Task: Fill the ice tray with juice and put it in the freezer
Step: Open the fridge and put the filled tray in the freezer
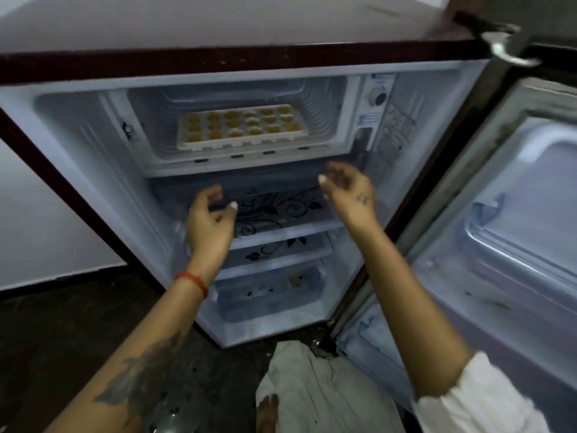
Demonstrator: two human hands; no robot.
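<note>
A white ice tray [242,142] with orange juice in its cells rests flat on the floor of the freezer compartment [324,114] at the top of the open fridge. Both my hands hover in front of the fridge, below the freezer opening and apart from the tray. My left hand [212,218] has its fingers curled loosely and holds nothing. My right hand [348,190] is a little higher, fingers spread and bent, also with nothing in it.
The fridge door [515,195] stands open on the right. Below the freezer are glass shelves [281,210] with a black floral print and a clear crisper drawer [265,295]. A thermostat dial [377,96] sits right of the freezer. Dark floor lies below.
</note>
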